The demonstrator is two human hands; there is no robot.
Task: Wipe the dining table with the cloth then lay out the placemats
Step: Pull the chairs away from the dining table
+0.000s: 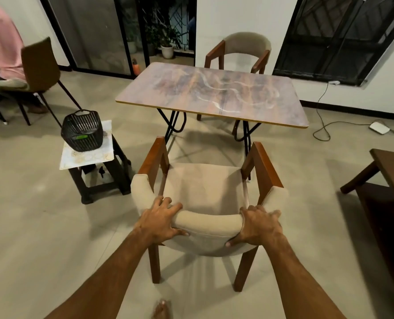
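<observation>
Seemingly nothing done yet. Gripping the chair back (207, 221) with left hand (161, 221) and right hand (258, 226), short of the table (212, 93), bare of placemats. No cloth clearly seen; possibly the green thing (82, 137) in the basket (82, 125).

Pale grey floor (41, 226), white walls (214, 24). A black-barred window (341, 38) right, dark glass doors (94, 31) left. The near armchair (203, 187) is beige, wood-framed; the far armchair (246, 46) matches it. A brown chair (39, 63) stands left, dark wooden furniture (389, 169) right.
</observation>
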